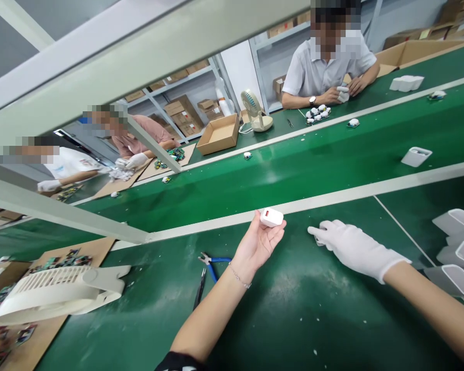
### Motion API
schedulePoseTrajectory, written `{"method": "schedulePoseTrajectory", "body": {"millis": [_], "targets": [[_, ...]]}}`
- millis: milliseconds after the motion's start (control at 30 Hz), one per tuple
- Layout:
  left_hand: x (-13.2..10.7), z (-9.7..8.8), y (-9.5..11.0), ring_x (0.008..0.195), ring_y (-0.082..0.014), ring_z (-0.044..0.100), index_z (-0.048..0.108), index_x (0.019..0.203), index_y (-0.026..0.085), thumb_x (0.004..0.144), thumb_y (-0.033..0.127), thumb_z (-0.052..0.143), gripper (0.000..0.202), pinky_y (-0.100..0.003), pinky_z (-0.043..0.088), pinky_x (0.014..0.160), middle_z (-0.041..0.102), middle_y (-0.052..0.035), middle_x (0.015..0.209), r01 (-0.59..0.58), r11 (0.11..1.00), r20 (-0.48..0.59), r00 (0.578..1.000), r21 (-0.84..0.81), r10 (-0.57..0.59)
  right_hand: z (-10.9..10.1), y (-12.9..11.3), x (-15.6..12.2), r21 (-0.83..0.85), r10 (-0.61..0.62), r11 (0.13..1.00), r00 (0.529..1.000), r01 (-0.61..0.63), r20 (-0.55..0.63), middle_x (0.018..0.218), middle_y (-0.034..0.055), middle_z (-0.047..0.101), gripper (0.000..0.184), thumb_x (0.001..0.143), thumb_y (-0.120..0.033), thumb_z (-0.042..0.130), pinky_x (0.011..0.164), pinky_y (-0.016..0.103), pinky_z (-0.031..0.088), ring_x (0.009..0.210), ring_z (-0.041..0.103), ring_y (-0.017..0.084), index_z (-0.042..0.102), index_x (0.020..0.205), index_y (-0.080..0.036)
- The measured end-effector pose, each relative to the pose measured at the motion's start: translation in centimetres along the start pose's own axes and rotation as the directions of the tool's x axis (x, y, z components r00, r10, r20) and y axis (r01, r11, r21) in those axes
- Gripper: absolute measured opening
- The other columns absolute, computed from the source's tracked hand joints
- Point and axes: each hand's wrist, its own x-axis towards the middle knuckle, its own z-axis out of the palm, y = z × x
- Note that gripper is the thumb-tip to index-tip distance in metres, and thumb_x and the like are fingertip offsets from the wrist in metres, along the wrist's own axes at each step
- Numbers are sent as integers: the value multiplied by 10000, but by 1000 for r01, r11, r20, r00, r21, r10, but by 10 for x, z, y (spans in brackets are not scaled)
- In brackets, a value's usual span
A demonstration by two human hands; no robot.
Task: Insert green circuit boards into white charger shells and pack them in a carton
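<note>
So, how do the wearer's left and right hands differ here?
The left hand is bare, while the right hand is gloved in white. The left is palm up, holding a white charger; the right shows its back, and its grip is unclear. Both are over the green workbench.

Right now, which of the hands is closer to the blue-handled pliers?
Left: the bare left hand is just right of the pliers in the picture; the gloved right hand is much farther right, past the left hand.
</note>
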Motion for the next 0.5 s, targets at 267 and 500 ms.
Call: {"method": "schedulePoseTrajectory", "body": {"millis": [267, 500], "targets": [[67, -6, 12, 996, -192, 634, 578, 1088, 154, 816, 290, 631, 309, -342, 525, 892, 620, -86, 1084, -595, 512, 295, 781, 620, 550, 9, -9, -18, 117, 489, 870, 869, -480, -74, 1157, 159, 613, 738, 778, -646, 545, 739, 418, 499, 978, 621, 329, 448, 1341, -180], [140, 14, 31, 1238, -348, 434, 621, 1015, 122, 640, 69, 653, 380, -535, 286, 1092, 535, -163, 1194, -611, 2, 482, 626, 791, 613, 23, -29, -5, -33, 466, 874, 856, -484, -223, 874, 123, 622, 334, 878, -476, 524, 615, 326, 434, 850, 612, 287, 610, 916, -156]]}}
